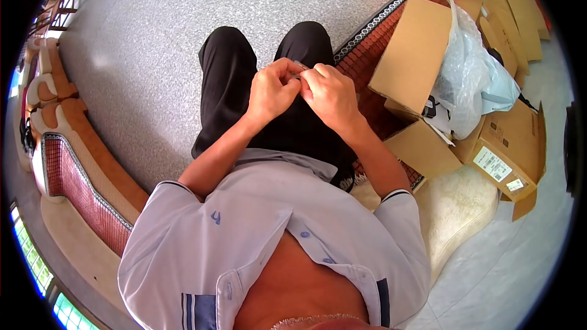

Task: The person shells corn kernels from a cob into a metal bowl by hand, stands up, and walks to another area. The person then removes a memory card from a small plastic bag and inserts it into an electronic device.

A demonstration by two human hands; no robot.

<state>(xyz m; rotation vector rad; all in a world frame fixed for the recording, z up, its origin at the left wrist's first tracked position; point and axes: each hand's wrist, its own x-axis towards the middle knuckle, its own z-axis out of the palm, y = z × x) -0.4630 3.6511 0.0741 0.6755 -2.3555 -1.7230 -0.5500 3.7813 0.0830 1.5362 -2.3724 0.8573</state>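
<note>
Close together above my lap, both hands have their fingers bent and pinched. My left hand [273,90] and my right hand [330,93] meet at a small dark, partly shiny object [298,76]. Its kind cannot be made out, since the fingers hide most of it. Below the hands are my black trousers [223,91], with the knees apart.
To the right, an open cardboard box [411,49] stands on a reddish woven mat [370,55]. A clear plastic bag [468,79] lies against it, near a labelled carton [504,153]. Flattened cardboard [513,18] is stacked behind. At left is a long sofa [98,146].
</note>
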